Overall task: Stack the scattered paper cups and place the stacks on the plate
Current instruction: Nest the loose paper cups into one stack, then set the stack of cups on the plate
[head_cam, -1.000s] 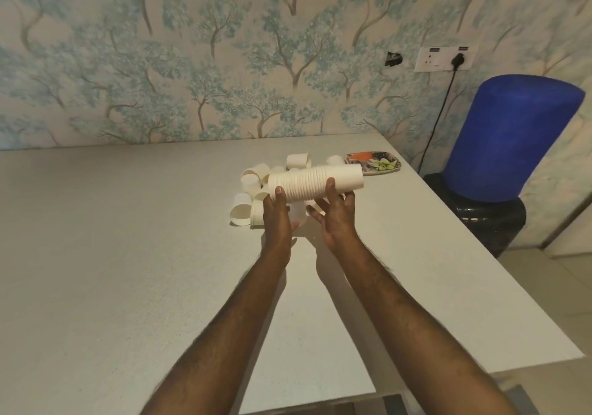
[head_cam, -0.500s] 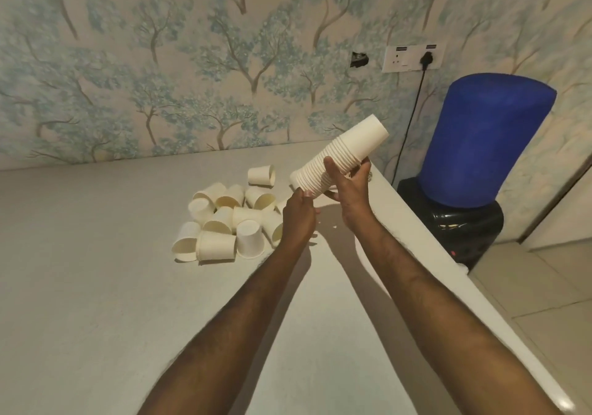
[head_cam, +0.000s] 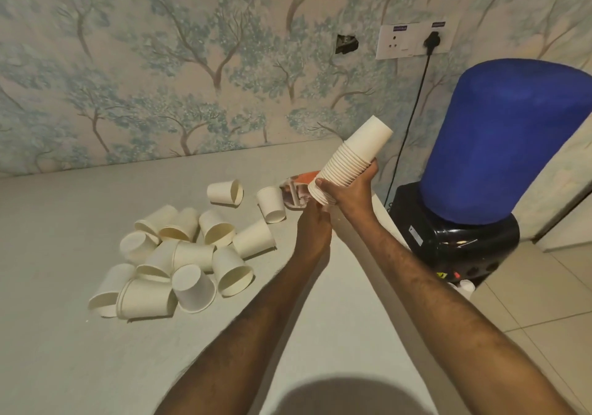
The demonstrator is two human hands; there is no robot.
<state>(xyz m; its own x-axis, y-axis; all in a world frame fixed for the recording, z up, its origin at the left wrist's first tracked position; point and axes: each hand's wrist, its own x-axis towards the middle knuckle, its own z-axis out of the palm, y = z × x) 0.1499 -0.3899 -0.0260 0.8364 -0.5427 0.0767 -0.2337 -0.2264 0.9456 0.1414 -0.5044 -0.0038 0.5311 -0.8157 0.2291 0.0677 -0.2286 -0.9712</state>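
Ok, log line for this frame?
right hand: holds cup stack, tilted | left hand: below stack | plate: no stack | loose cups: on table

I count thirteen loose paper cups (head_cam: pixel 195 256) lying on the table (head_cam: pixel 64 350), one nested stack of cups (head_cam: pixel 350 161), one plate (head_cam: pixel 296 190) partly hidden, one blue-topped water dispenser (head_cam: pixel 480 171), and two hands.

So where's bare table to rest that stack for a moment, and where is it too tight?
Bare table runs wide left of the loose cups, and also near the forearms along the front. It is tight by the plate: two cups lie right beside it, and the right hand with the stack hangs over it.
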